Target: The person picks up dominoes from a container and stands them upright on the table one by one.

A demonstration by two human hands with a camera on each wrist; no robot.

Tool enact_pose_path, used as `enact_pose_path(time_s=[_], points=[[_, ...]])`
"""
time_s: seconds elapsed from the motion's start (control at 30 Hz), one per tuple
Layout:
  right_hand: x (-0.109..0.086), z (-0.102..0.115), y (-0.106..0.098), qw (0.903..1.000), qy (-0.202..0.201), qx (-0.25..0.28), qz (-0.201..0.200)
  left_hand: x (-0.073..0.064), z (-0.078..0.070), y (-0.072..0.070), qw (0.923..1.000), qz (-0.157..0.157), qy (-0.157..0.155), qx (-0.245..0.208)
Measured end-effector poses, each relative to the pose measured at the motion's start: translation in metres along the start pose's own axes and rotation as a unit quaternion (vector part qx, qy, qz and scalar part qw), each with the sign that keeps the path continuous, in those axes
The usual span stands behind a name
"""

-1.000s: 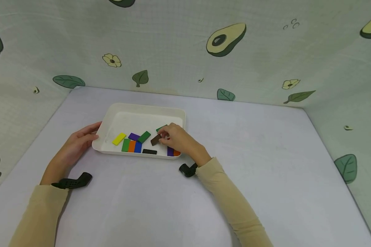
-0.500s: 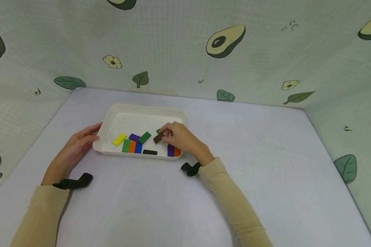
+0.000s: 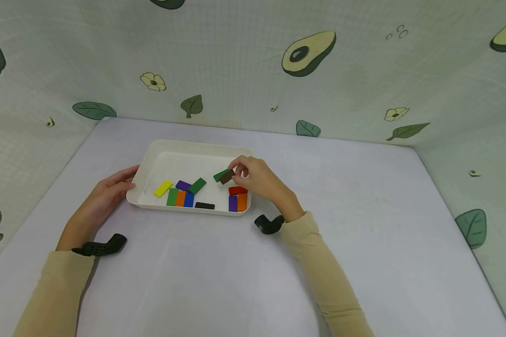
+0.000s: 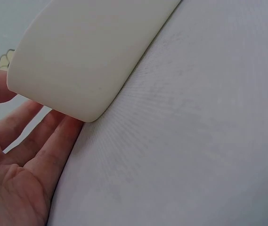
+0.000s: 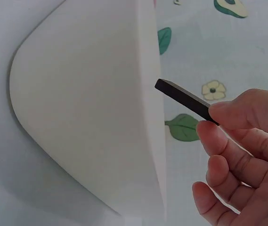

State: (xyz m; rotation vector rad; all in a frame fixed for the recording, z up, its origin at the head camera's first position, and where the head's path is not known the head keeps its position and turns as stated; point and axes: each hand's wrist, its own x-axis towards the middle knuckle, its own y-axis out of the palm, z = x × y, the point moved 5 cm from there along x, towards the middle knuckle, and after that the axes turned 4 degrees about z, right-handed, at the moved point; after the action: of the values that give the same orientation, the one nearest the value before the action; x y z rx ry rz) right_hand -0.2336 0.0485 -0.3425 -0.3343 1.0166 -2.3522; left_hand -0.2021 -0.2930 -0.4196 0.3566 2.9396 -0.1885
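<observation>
Remotely, I'm pinching a brown block (image 3: 226,177) with the right hand (image 3: 258,177) over the tray (image 3: 181,164), near its right edge; the left hand (image 3: 106,189) is resting unclenched against the left edge.

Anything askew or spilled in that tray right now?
Nothing looks spilled from the white tray. Inside, the yellow block and the leftmost dark green block lie slanted, unlike the neat green-orange-blue row.

No txt legible; no nos., labels or brands readable
</observation>
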Motion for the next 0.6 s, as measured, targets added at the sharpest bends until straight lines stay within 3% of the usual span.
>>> enact_pose_path(time_s=[0.6], points=[[-0.014,-0.016,-0.039,0.9969,0.015,0.033,-0.069,0.001,-0.001,-0.002,0.9998,0.006,0.004,-0.019]])
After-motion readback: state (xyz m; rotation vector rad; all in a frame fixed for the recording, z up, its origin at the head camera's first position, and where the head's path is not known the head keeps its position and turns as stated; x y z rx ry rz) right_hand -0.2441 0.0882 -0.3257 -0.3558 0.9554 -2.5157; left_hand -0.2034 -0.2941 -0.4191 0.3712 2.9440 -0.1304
